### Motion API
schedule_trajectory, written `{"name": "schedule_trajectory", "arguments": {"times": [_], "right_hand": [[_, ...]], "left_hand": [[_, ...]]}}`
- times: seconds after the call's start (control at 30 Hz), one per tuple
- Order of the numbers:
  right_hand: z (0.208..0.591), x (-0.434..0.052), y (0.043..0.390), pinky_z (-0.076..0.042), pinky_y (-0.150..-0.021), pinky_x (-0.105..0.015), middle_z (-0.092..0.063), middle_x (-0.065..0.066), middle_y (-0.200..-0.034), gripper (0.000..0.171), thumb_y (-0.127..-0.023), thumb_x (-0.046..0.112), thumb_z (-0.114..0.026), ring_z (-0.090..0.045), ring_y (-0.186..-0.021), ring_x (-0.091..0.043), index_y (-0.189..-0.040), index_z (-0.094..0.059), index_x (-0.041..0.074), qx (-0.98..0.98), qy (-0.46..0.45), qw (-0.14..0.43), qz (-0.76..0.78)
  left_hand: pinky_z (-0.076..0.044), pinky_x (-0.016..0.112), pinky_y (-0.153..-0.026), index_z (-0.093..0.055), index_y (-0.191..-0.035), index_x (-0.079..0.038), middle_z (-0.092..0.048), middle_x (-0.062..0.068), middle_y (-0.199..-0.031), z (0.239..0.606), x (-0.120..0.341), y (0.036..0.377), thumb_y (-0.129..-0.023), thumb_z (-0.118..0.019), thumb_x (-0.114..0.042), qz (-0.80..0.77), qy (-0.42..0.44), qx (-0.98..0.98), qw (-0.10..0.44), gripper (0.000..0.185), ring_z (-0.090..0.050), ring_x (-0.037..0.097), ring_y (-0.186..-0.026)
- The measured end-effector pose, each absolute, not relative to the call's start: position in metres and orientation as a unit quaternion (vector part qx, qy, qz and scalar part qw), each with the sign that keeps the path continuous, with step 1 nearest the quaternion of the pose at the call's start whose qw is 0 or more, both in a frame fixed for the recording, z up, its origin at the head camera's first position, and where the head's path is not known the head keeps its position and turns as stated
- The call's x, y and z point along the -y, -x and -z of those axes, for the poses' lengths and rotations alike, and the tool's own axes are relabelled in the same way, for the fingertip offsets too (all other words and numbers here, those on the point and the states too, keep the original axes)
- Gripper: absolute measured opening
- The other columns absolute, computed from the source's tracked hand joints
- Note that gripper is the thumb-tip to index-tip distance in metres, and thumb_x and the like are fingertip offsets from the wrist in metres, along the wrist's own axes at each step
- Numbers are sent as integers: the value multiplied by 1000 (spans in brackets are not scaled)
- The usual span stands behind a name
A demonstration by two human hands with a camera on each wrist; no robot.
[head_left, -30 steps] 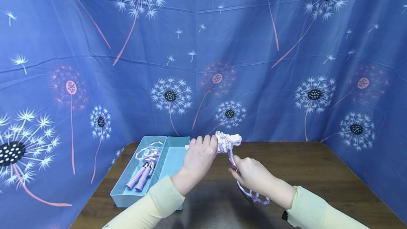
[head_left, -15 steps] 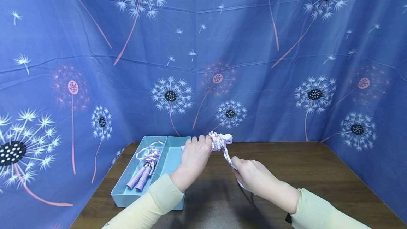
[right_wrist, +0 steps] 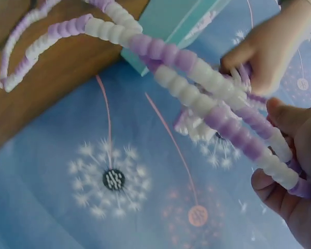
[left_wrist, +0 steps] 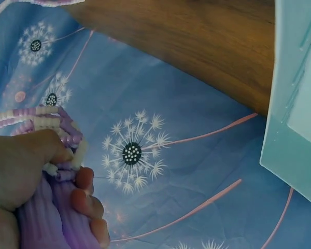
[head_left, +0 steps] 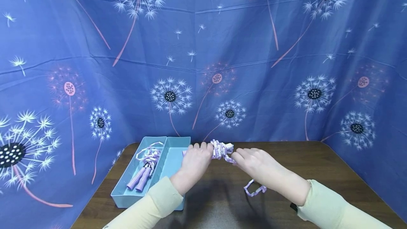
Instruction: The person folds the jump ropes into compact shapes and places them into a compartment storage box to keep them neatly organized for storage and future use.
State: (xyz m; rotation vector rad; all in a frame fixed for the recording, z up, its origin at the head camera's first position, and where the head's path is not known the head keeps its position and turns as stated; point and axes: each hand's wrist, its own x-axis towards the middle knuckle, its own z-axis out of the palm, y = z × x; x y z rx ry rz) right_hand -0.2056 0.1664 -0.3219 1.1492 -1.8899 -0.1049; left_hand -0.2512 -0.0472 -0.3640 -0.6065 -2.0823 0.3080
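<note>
A purple-and-white beaded jump rope [head_left: 221,149] is wound in a bundle in front of me, above the table. My left hand [head_left: 195,162] grips it; in the left wrist view the fingers curl round its purple handles [left_wrist: 57,218], just below the wound beads. To the right, my right hand [head_left: 259,163] pinches a doubled length of the rope. The right wrist view shows these two beaded strands [right_wrist: 217,111] passing between thumb and fingers. A free loop [head_left: 254,191] dangles under the right hand. Part of the bundle is hidden by the left hand.
Two light-blue trays [head_left: 127,200] stand side by side at the left of the wooden table [head_left: 302,165]. In the left one lies another beaded jump rope [head_left: 151,156] with purple handles. A blue dandelion-print cloth [head_left: 270,80] hangs behind and at the sides.
The right hand has risen, drawing the strands up beside the bundle's right end. The loop below it hangs shorter than one second ago. The left hand has shifted slightly left and down.
</note>
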Motion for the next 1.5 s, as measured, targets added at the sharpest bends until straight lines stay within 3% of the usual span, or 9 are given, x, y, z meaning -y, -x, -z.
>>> {"name": "schedule_trajectory", "arguments": {"times": [0.17,0.37,0.5,0.8,0.97,1.03,1.2,1.4,1.5], "right_hand": [[307,-171,205,-34,-43,-22,-45,3,-73,29,-98,27,-34,-40,-55,-9,-84,-52,10,759,-481,435,64],[295,-177,204,-28,-41,-18,-39,4,-74,12,-88,22,-52,-35,-61,-8,-86,-52,10,770,-486,409,66],[292,-178,206,-33,-44,-18,-41,4,-75,16,-79,20,-65,-38,-62,-9,-85,-53,11,761,-506,398,82],[285,-185,207,-26,-47,-15,-38,7,-74,16,-81,23,-65,-32,-63,-6,-83,-51,14,731,-565,360,128],[282,-185,210,-26,-51,-17,-39,6,-74,14,-87,28,-56,-33,-65,-8,-84,-51,15,702,-597,363,139],[280,-185,213,-26,-52,-17,-40,6,-75,8,-90,20,-47,-34,-65,-9,-85,-51,15,694,-602,368,142],[275,-190,221,-34,-52,-18,-44,5,-79,18,-91,10,-35,-40,-68,-9,-88,-53,13,700,-594,378,125],[275,-198,232,-43,-59,-20,-49,7,-80,6,-89,17,-53,-46,-71,-6,-93,-56,13,719,-588,358,99],[277,-201,236,-44,-60,-19,-50,9,-80,12,-83,16,-63,-47,-72,-5,-93,-56,13,719,-591,355,89]], "left_hand": [[-37,30,-47,-56,-77,-13,-55,1,-65,365,47,251,-74,-71,-18,-117,270,838,459,16,-52,21,-54],[-35,29,-48,-57,-78,-14,-53,0,-63,361,46,246,-75,-71,-17,-126,311,830,445,15,-50,18,-54],[-33,28,-49,-58,-80,-16,-53,-1,-64,358,44,242,-81,-64,-14,-157,359,813,431,7,-49,16,-53],[-22,26,-51,-54,-77,-19,-48,-5,-63,355,42,234,-86,-52,-9,-197,461,759,415,13,-42,12,-52],[-26,26,-53,-54,-77,-19,-47,-7,-65,352,41,231,-87,-49,-10,-191,494,731,431,14,-44,13,-55],[-29,26,-54,-54,-78,-19,-49,-7,-66,351,41,230,-87,-48,-11,-188,504,719,439,13,-46,12,-56],[-32,25,-57,-56,-85,-20,-50,-9,-70,350,37,221,-91,-44,-15,-194,533,691,448,14,-48,10,-60],[-36,23,-58,-58,-90,-20,-53,-10,-72,341,31,210,-96,-31,-11,-203,550,660,470,29,-49,9,-62],[-37,22,-58,-57,-89,-19,-53,-10,-72,330,32,203,-96,-31,-11,-201,555,646,484,29,-48,9,-62]]}}
